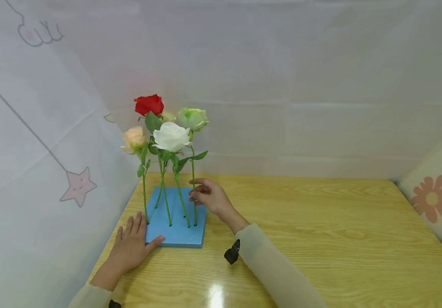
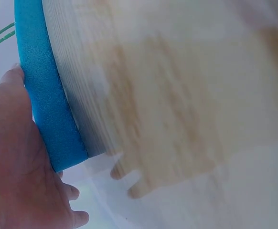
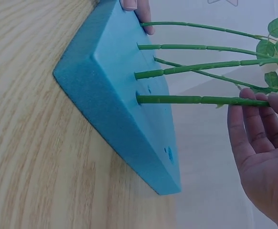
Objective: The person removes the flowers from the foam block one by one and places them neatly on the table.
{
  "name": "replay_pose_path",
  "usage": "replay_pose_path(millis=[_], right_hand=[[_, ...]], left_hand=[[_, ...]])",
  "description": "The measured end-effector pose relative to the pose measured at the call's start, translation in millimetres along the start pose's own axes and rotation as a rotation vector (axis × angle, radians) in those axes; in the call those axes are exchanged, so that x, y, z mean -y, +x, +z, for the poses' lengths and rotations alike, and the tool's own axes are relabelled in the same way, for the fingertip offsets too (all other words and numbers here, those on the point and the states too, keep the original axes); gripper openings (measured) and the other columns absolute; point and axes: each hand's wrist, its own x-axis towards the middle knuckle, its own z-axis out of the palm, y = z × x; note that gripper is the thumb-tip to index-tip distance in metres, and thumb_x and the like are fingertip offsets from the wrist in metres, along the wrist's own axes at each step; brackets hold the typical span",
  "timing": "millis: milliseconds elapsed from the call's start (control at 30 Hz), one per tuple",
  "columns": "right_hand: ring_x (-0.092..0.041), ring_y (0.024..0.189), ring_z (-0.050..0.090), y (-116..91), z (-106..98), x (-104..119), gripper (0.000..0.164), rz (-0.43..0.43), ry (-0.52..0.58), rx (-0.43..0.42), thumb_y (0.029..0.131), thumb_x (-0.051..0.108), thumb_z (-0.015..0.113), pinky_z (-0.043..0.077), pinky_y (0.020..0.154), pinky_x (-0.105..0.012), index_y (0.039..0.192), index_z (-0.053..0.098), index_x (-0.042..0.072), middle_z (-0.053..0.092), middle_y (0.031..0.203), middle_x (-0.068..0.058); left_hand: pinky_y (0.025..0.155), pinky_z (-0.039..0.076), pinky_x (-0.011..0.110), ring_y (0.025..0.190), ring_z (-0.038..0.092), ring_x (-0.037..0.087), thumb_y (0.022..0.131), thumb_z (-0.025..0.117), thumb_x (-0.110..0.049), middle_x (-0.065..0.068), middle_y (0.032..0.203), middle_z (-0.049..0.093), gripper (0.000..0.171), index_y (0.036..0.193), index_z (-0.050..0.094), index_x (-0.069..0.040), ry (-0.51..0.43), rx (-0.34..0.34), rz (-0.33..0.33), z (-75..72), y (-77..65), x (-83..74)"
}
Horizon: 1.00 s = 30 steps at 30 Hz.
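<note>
A blue foam block (image 1: 175, 236) lies on the table with several artificial roses standing in it: a red rose (image 1: 149, 105), a peach rose (image 1: 134, 139), a white rose (image 1: 172, 137) and a green rose (image 1: 192, 118). A pale yellow bloom (image 1: 168, 116) is mostly hidden behind them. My right hand (image 1: 213, 199) pinches the green rose's stem (image 3: 177, 99) between thumb and fingers; its lower end is in the foam. At the block's front left corner rests my left hand (image 1: 130, 248), fingers spread along the left side and thumb on the top face.
The wooden table (image 1: 302, 231) extends to the right of the block. Printed cloth walls (image 1: 321, 107) stand behind and at both sides, with the left wall close to my left hand. Small holes (image 3: 170, 153) show in the foam beyond the pinched stem.
</note>
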Motion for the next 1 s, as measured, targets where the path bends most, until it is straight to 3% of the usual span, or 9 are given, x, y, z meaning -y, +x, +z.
replay_pose_path(millis=[400,767,1000], right_hand=[[-0.023,0.096,0.074,-6,-6,16,0.035,-0.04,0.016,0.002,0.101,0.009,0.064,0.06,0.083,-0.037,0.135,0.063,0.017,0.071,0.113,-0.012],[-0.028,0.099,0.073,-9,-22,26,0.037,-0.046,0.033,0.0,0.101,0.011,0.064,0.06,0.087,-0.041,0.138,0.061,0.015,0.064,0.123,-0.028],[-0.027,0.099,0.073,-16,-39,34,0.04,-0.029,0.053,-0.003,0.101,0.01,0.065,0.059,0.088,-0.044,0.14,0.059,0.013,0.066,0.12,-0.024]], left_hand=[[0.111,0.006,0.078,0.149,0.006,0.055,0.093,0.039,-0.079,0.03,0.166,0.005,0.113,0.16,0.008,0.007,-0.005,-0.007,-0.004,1.7,-1.7,1.0],[0.11,0.006,0.079,0.148,0.007,0.056,0.094,0.042,-0.077,0.032,0.165,0.007,0.112,0.159,0.009,0.008,-0.026,-0.008,0.007,0.2,-2.7,-1.8],[0.11,0.004,0.078,0.149,0.005,0.056,0.094,0.04,-0.078,0.031,0.165,0.005,0.113,0.16,0.008,0.007,-0.041,0.0,0.003,-0.4,-1.1,-0.4]])
